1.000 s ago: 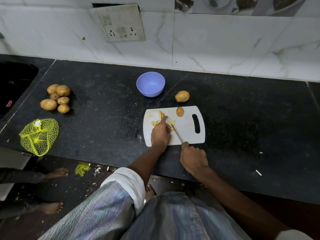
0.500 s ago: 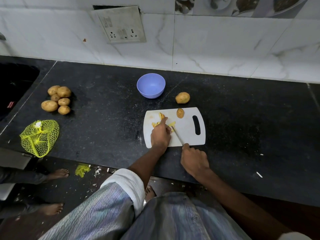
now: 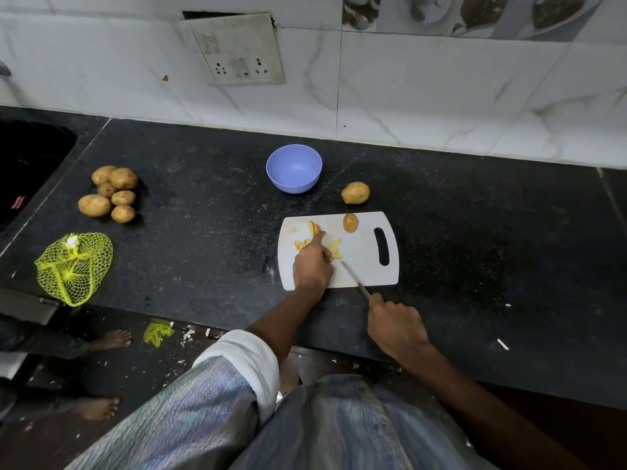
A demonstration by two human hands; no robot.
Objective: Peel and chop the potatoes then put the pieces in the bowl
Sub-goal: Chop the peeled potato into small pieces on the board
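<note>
Lying beside left grip [image 3: 312, 266]: potato pieces [image 3: 334, 247]

A lilac-blue bowl [image 3: 293, 167], white cutting board [image 3: 359, 266], yellow potato pieces [image 3: 334, 245], yellow-green net bag [image 3: 73, 268], speckled black counter [image 3: 203, 232], white veined wall tiles [image 3: 407, 96].

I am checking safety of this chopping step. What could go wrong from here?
1. The left hand rests over the potato pieces right beside the blade of the knife held by the right hand; a slip could cut a finger.
2. The cutting board lies near the counter's front edge, so pieces may fall.
3. The bowl stands apart behind the board, so pieces could drop during transfer.
</note>
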